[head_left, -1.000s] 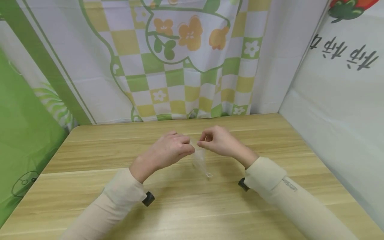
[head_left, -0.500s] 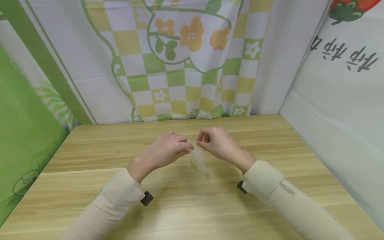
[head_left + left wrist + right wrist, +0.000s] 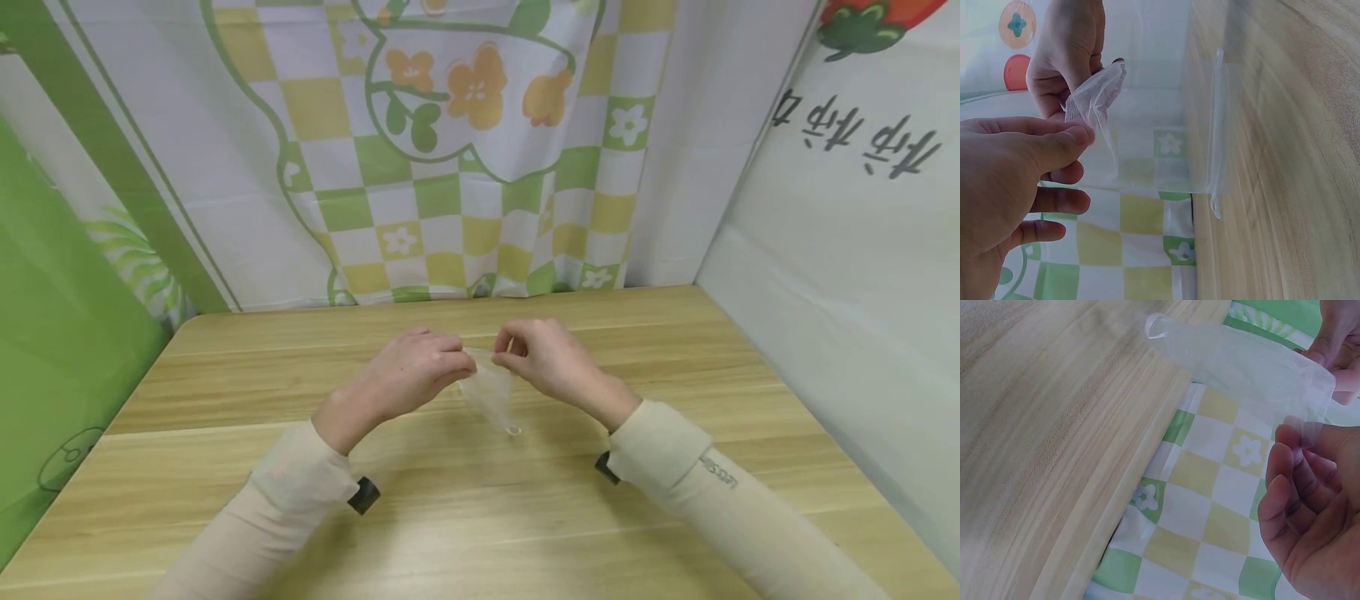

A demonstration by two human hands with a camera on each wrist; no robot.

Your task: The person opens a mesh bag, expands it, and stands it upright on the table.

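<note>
A small, sheer white mesh bag (image 3: pixel 489 393) hangs between the two hands above the table, narrowing downward to a little string loop (image 3: pixel 513 430). The left hand (image 3: pixel 408 371) pinches one upper edge between thumb and index finger; in the left wrist view that hand's other fingers (image 3: pixel 1063 201) are loosely bent. Opposite it, the right hand (image 3: pixel 551 358) pinches the other upper edge with thumb and index fingertip. The right wrist view has the bag (image 3: pixel 1241 369) stretched between both hands, its loop (image 3: pixel 1159 326) at the far end. Nothing is visible inside the sheer mesh.
Below the hands lies a wood-grain table (image 3: pixel 480 533). A checked, flowered curtain (image 3: pixel 480 192) hangs behind its far edge. Green cloth (image 3: pixel 67 350) is at the left and a white printed sheet (image 3: pixel 847 275) at the right. Dark straps (image 3: pixel 364 496) show under both cuffs.
The left hand has shifted slightly left, away from the right hand, spreading the bag's top wider. The loop has swung a little left and up. The right hand keeps its pinch, nearly still.
</note>
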